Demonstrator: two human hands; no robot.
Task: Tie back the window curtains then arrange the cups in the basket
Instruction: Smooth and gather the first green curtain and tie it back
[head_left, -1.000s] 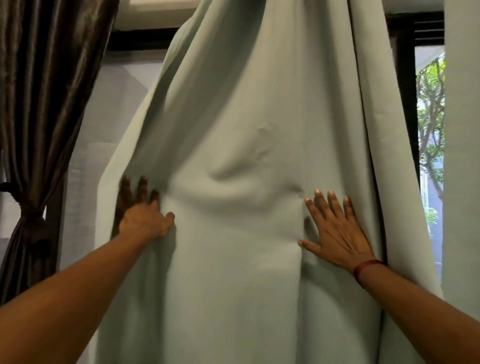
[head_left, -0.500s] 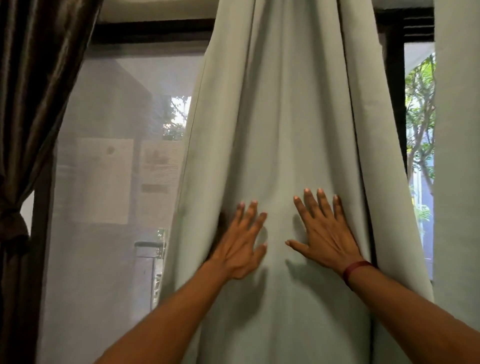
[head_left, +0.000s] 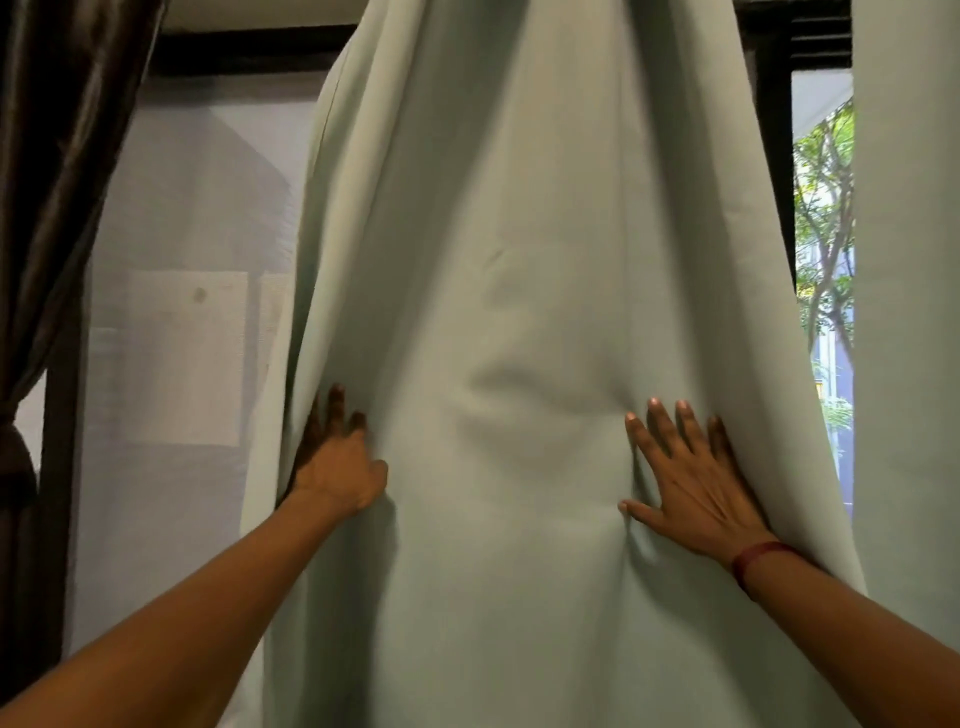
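A pale green curtain (head_left: 519, 260) hangs straight ahead and fills the middle of the view. My left hand (head_left: 337, 462) rests on its left side, near the left edge, with the fingers pressed into the folds. My right hand (head_left: 691, 483) lies flat on the curtain's right part, fingers spread; a red band circles that wrist. The cloth bunches into soft creases between the two hands. No cups or basket are in view.
A dark brown curtain (head_left: 57, 156) hangs at the far left, tied back low down. A window (head_left: 187, 312) covered by a sheer mesh shows between the two curtains. Another pale curtain panel (head_left: 909, 312) hangs at the right, with trees visible through the gap.
My left hand has moved back left from beside the right hand to the curtain's left side. The cloth between the hands has spread wider. My right hand has barely moved.
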